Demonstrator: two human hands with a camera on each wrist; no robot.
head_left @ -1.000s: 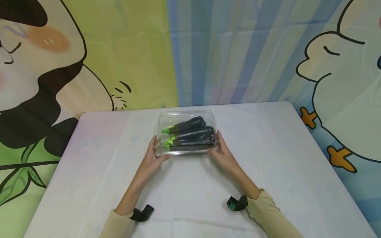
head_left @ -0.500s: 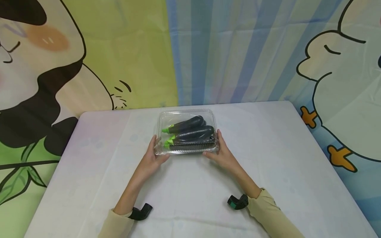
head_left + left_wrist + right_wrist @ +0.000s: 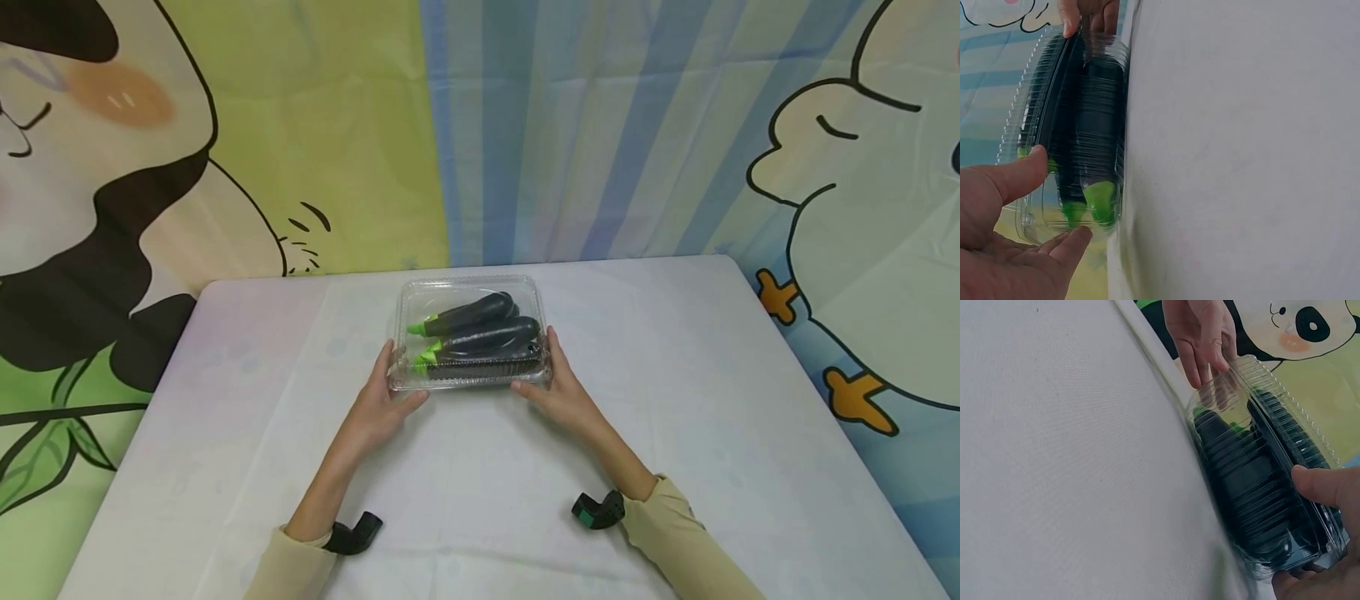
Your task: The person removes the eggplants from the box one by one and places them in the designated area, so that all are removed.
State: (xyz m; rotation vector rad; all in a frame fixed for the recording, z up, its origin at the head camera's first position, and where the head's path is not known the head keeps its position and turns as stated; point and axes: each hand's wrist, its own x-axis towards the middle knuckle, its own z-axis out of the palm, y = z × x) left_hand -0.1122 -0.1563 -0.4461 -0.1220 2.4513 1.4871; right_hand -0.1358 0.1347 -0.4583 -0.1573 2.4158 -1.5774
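A clear plastic clamshell container (image 3: 468, 292) with a ribbed lid is closed over several dark eggplants (image 3: 487, 337) with bright green stem ends. It sits low at the white table's far middle. My left hand (image 3: 381, 408) holds its left end, thumb at the front edge and fingers along the side. At the opposite end, my right hand (image 3: 566, 400) grips the corner the same way. In the left wrist view, the left thumb (image 3: 1022, 172) lies on the near lid edge while fingers reach low on the end. The right thumb (image 3: 1316, 482) presses the lid edge in the right wrist view.
The table (image 3: 697, 400) has a white cloth, and its back edge lies just behind the container. A cartoon-printed curtain (image 3: 337, 167) hangs behind and beside it. Black wrist camera mounts (image 3: 354, 533) stick out from the sleeves.
The right thumb has shifted slightly left along the container's front edge since a second ago. The container and the left hand stay almost where they were.
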